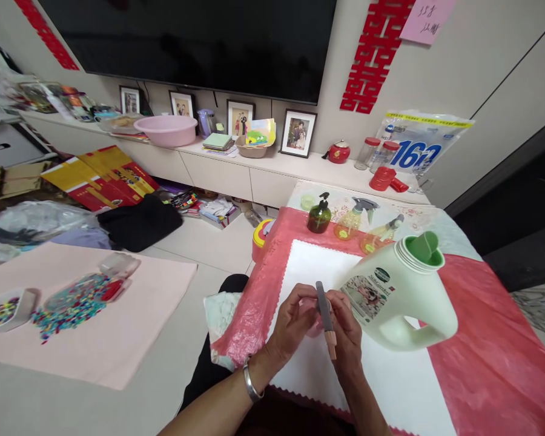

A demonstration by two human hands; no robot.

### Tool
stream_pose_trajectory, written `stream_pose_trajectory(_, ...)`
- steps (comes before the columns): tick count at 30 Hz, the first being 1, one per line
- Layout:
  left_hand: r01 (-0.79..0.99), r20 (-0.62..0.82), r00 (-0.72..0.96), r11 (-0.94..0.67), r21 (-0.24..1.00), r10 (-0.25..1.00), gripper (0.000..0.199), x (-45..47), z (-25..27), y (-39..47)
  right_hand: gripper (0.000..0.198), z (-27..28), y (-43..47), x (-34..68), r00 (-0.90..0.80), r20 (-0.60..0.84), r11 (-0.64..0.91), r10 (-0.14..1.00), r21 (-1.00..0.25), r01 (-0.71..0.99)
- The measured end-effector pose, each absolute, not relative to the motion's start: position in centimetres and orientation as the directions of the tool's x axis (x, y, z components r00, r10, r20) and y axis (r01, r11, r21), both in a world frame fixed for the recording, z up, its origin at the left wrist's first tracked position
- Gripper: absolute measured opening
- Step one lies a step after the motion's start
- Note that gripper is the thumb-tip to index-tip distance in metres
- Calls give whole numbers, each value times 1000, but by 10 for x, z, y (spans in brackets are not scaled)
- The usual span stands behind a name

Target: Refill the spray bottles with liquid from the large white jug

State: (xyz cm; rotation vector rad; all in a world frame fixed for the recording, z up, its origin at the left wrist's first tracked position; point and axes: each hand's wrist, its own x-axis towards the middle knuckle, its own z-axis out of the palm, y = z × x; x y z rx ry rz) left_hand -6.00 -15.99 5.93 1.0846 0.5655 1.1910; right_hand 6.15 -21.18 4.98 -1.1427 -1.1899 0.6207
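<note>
Both hands are closed around a small spray bottle held over the white sheet. It has a pink see-through body [315, 329] and a long grey spray head [324, 309] with a pinkish nozzle end pointing toward me. My left hand [289, 329] grips its left side, and my right hand [347, 332] has its fingers at the head from the right. Fingers hide much of the bottle. Just right of my hands stands a big pale green jug [418, 303], uncapped, its green spout [424, 247] showing. A white scallop-edged sheet [313, 266] lies underneath.
Behind the sheet stand a dark green pump bottle [318, 218] and two yellowish spray bottles, one [347, 223] beside the other [381, 236]. A red cloth [490, 327] covers the table. At left, colourful small pieces [75, 306] lie on a pink sheet [131, 315]. A cabinet [222, 175] runs along the wall.
</note>
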Motion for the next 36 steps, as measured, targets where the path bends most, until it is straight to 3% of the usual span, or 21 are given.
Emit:
stream_pose_trajectory(8, -346, 177, 297, -67, 936, 938, 32, -59, 60, -163, 32, 48, -214, 68, 313, 403, 346, 860, -912, 223)
stream_pose_trajectory(15, -291, 277, 281, -193, 937, 919, 26, -56, 61, -163, 33, 55, -215, 72, 264, 410, 344, 873, -901, 262)
stream_pose_trajectory(24, -273, 266, 305, -184, 944, 914, 23, -58, 58, -165, 30, 54, -217, 69, 253, 454, 360, 854, -868, 342)
stream_pose_trajectory(29, -322, 289, 332, -180, 929, 898, 21, -63, 54, -164, 28, 68, -217, 80, 138, 504, 408, 853, -807, 427)
stream_pose_trajectory(36, -363, 228, 331, -99, 926, 916, 23, -62, 62, -161, 28, 85, -212, 92, -30, 451, 394, 892, -743, 541)
